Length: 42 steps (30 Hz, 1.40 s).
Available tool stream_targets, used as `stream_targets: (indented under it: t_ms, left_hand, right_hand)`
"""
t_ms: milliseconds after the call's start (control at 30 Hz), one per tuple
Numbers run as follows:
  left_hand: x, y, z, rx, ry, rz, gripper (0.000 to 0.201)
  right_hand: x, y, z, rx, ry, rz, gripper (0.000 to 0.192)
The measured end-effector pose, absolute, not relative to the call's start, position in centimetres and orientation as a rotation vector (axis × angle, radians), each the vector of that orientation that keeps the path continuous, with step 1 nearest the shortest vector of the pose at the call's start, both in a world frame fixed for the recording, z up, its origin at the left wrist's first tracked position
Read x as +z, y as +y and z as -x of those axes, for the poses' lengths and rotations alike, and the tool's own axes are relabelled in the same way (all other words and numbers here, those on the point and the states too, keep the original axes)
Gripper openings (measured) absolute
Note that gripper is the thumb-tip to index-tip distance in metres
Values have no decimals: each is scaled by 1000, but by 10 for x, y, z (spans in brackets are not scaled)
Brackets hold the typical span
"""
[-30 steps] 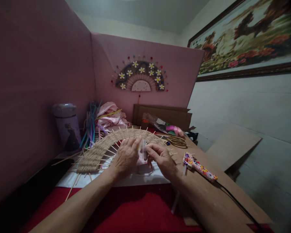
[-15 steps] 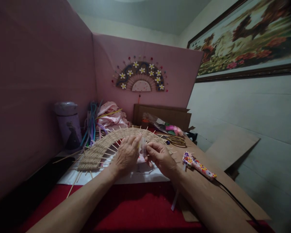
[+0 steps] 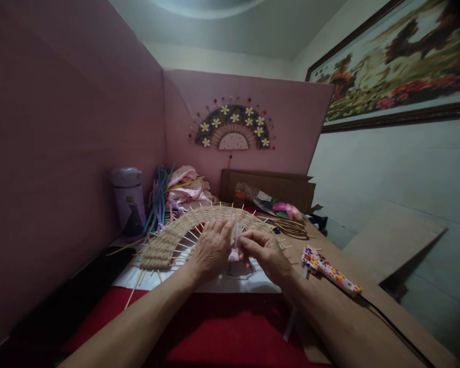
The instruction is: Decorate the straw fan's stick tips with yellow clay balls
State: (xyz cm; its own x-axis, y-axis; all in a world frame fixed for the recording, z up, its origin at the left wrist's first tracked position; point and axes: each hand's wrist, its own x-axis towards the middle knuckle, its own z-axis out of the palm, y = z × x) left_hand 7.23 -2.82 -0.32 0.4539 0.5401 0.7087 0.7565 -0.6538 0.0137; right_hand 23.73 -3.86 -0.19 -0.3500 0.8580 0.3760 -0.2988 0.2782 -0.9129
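A half-ring fan (image 3: pixel 159 250), woven from tan cord on thin sticks, lies on a white sheet (image 3: pixel 132 278). My left hand (image 3: pixel 213 245) is over its inner opening, with the fingers close together and bent against a small clear plastic bag (image 3: pixel 237 232). The left thumb is hidden. From the other side my right hand (image 3: pixel 265 250) pinches the bag's edge between thumb and forefinger. Something pale pink (image 3: pixel 233 255) shows just under the bag, partly covered by the hands.
A flower-patterned glue gun (image 3: pixel 331 272) with a black cord lies on brown board at right. Behind stand a purple flask (image 3: pixel 129 207), pink cloth (image 3: pixel 187 186), cardboard (image 3: pixel 268 184) and coiled cord (image 3: pixel 291 228). A finished flowered fan (image 3: pixel 233 115) hangs on the pink panel.
The whole view has shifted, so everything sits further right and slightly lower. Both hands keep nearly the same pose at the plastic bag.
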Motion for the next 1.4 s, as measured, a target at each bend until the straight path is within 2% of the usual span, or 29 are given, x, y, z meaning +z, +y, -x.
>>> stream_targets:
  t_ms: [300, 500, 900, 1100, 1400]
  left_hand:
    - [-3, -29, -71, -892, -1135, 2360, 57]
    - [-5, -27, -69, -957, -1083, 2373, 60]
    - [-10, -21, -69, -980, -1032, 2313, 60]
    - [-10, -20, -67, -974, -1024, 2333, 65]
    - [-3, -27, -69, -845, -1042, 2181, 54]
  right_hand:
    - [0, -40, -236, 1390, -1463, 575, 23]
    - [2, -40, -237, 1437, -1475, 565, 20]
    - [1, -36, -237, 1447, -1464, 520, 27]
    - [0, -36, -237, 1441, -1469, 515, 20]
    - [2, -38, -236, 1364, -1507, 573, 21]
